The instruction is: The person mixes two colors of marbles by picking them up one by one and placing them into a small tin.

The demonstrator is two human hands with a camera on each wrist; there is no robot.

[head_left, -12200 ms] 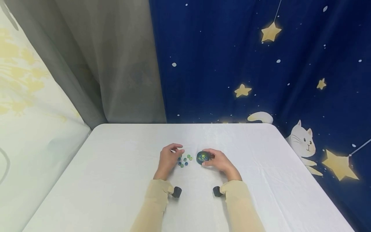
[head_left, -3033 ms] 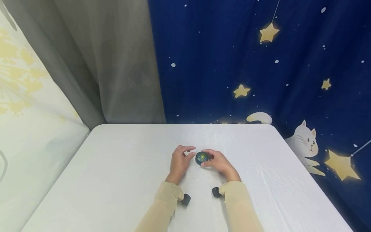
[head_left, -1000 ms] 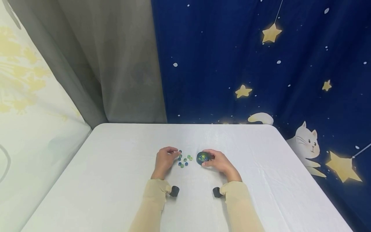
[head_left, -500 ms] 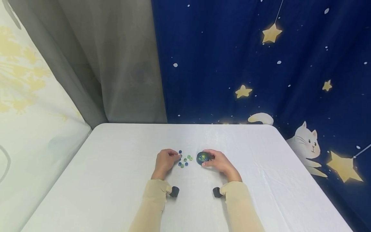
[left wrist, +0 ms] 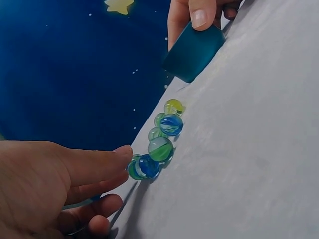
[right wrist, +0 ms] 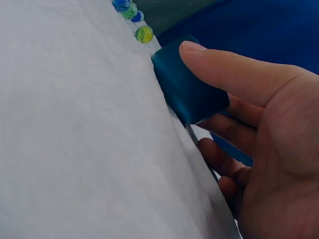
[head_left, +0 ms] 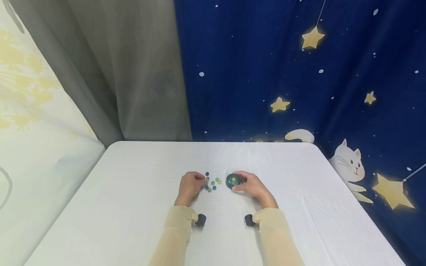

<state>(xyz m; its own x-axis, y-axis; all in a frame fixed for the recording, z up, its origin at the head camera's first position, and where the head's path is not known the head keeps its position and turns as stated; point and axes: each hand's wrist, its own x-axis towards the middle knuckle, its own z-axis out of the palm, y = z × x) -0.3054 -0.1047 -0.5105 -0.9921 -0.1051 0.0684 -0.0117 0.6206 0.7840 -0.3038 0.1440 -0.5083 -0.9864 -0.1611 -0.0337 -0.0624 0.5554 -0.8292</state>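
Several glass marbles (head_left: 213, 183) in green, blue and yellow lie scattered on the white table. My left hand (head_left: 189, 187) is at the left side of this group. In the left wrist view its thumb and forefinger tips pinch a green marble (left wrist: 132, 170), though the fingers partly hide the contact. A blue marble (head_left: 207, 173) lies just beyond those fingers. To the right, my right hand (head_left: 253, 184) holds a small round teal cup (right wrist: 187, 84), thumb on one side and fingers on the other. Marbles show inside the cup in the head view.
The white tabletop (head_left: 133, 184) reaches back to a grey curtain (head_left: 153, 92) and a blue starry curtain (head_left: 249, 74). Pale patterned fabric (head_left: 43, 147) hangs at the left. A black wrist device (head_left: 201, 220) sits at the left cuff, and another (head_left: 249, 220) at the right.
Three seconds ago my left hand was beside the cup with fingers apart. It has since moved left to the marbles, and its fingers have closed in. My right hand stays on the cup.
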